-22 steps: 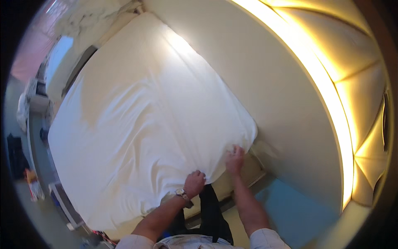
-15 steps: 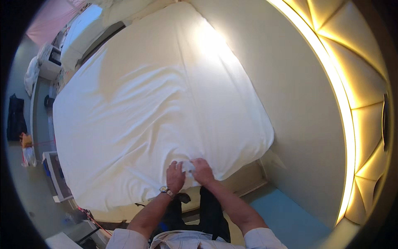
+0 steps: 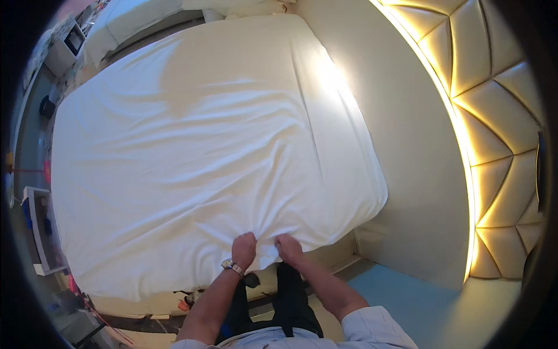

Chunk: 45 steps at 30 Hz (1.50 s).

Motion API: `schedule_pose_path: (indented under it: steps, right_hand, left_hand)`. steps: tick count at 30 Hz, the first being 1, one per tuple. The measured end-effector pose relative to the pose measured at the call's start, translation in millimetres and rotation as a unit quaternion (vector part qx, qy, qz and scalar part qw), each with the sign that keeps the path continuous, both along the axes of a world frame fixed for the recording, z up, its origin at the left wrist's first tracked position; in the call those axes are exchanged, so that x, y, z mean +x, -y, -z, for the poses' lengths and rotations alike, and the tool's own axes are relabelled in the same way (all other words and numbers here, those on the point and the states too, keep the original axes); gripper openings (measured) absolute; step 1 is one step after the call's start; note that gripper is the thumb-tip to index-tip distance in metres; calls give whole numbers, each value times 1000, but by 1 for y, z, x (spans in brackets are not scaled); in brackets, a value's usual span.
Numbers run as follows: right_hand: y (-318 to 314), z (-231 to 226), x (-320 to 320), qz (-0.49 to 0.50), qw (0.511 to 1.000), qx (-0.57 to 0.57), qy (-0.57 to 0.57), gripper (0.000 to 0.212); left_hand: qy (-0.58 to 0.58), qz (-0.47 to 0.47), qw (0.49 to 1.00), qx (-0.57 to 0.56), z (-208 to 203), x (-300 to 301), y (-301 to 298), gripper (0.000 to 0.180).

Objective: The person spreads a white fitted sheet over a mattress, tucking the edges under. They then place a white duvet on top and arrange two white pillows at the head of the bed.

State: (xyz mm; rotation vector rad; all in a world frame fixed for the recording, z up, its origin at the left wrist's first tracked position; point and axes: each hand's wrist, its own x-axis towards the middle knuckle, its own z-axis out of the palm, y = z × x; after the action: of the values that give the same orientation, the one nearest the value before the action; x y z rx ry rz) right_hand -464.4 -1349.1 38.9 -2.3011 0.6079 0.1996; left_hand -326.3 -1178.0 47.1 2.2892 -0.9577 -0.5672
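While I watch through the head camera, my left hand (image 3: pixel 244 249) and right hand (image 3: pixel 289 249) are each curled closed on the near edge of the white bedsheet (image 3: pixel 174 157), close together but apart. Folds fan out from both grips, so I judge the cloth is taut there. The sheet covers the bed beside the smooth beige panel (image 3: pixel 407 145), its hem above the cream bed base (image 3: pixel 116 306).
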Motion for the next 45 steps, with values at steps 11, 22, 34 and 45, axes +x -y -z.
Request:
schedule_pose_path:
  steps: [11, 22, 34, 45]
  right_hand:
    - [-138, -24, 16, -26, 991, 86, -95, 22]
    - [-160, -50, 93, -80, 991, 12, 103, 37]
    - [-293, -36, 112, -184, 980, 72, 14, 45]
    - [-500, -72, 190, -195, 976, 54, 77, 54]
  left_hand:
    - [-64, -40, 996, 40, -16, -15, -93, 17]
    - [94, -178, 975, 90, 17, 32, -208, 19]
    - [21, -256, 954, 153, -12, -4, -310, 11]
    - [20, -495, 869, -14, -46, 37, -491, 50]
